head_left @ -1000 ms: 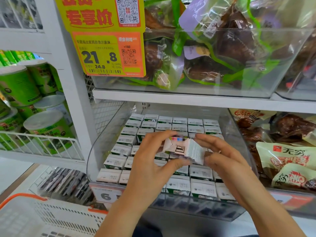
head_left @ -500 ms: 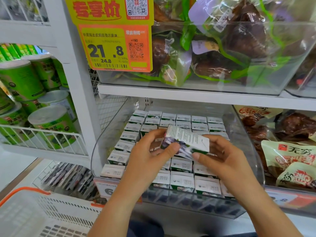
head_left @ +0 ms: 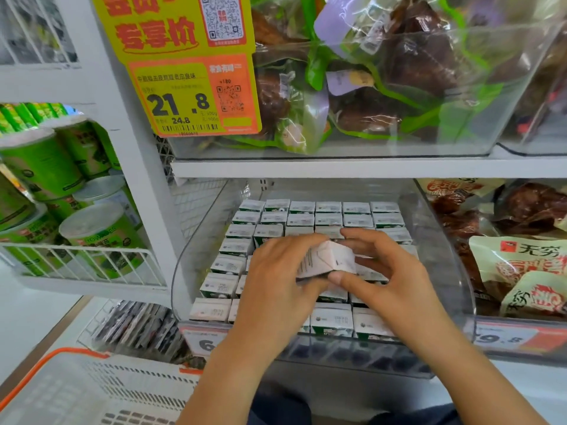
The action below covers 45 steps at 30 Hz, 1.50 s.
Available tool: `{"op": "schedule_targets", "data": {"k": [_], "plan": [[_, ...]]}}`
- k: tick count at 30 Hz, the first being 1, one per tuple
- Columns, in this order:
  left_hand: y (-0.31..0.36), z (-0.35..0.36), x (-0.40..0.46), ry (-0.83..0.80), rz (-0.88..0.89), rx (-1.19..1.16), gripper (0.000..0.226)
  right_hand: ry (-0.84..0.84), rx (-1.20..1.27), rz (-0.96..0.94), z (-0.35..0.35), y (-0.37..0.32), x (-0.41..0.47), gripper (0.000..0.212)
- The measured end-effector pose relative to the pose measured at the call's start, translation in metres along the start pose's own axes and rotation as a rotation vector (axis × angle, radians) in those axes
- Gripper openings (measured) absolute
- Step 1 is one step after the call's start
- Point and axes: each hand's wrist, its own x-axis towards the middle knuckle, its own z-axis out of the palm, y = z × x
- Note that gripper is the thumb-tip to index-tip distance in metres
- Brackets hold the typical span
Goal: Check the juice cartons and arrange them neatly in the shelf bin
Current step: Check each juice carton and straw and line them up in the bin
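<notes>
You are pinching one juice carton (head_left: 326,260) between both hands, left hand (head_left: 277,285) curling under it, right hand (head_left: 389,282) gripping its near end, above the middle of the shelf bin (head_left: 441,259). Six columns of cartons (head_left: 328,220) are sitting below; your hands are hiding the centre rows, so no full count. Green cans (head_left: 98,228) are standing beyond the bin's left wall, snack packets (head_left: 521,259) beyond its right.

Green canisters (head_left: 76,228) sit left, a yellow price sign (head_left: 190,87) above, a white basket (head_left: 92,391) below.

Orange price tag (head_left: 191,96): "21.8", "24.8"; snack bag (head_left: 521,271): "无穷".
</notes>
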Motion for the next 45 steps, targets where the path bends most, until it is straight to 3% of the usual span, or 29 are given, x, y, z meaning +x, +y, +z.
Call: {"op": "schedule_targets", "data": {"k": [5, 8, 15, 24, 30, 35, 45], "plan": [[-0.02, -0.028, 0.017, 0.048, -0.214, -0.154, 0.052, -0.088, -0.318, 0.049, -0.003, 0.008, 0.002, 0.056], [-0.036, -0.041, 0.029, 0.017, -0.188, -0.098, 0.056, -0.146, -0.468, 0.014, -0.002, 0.014, 0.002, 0.04], [-0.062, -0.044, 0.046, -0.035, -0.166, 0.042, 0.043, -0.191, -0.699, -0.078, 0.003, 0.016, 0.002, 0.039], [-0.054, -0.04, 0.047, -0.197, -0.075, 0.132, 0.041, -0.209, -0.713, -0.091, 0.003, 0.015, 0.002, 0.037], [-0.065, -0.037, 0.053, -0.268, -0.189, 0.128, 0.042, -0.226, -0.727, -0.089, 0.003, 0.017, 0.002, 0.038], [-0.072, -0.033, 0.056, -0.37, -0.252, 0.258, 0.045, -0.233, -0.717, -0.086, 0.002, 0.017, 0.002, 0.037], [-0.068, -0.038, 0.057, -0.49, -0.13, 0.393, 0.019, -0.234, -0.716, -0.091, 0.002, 0.017, 0.002, 0.037]]}}
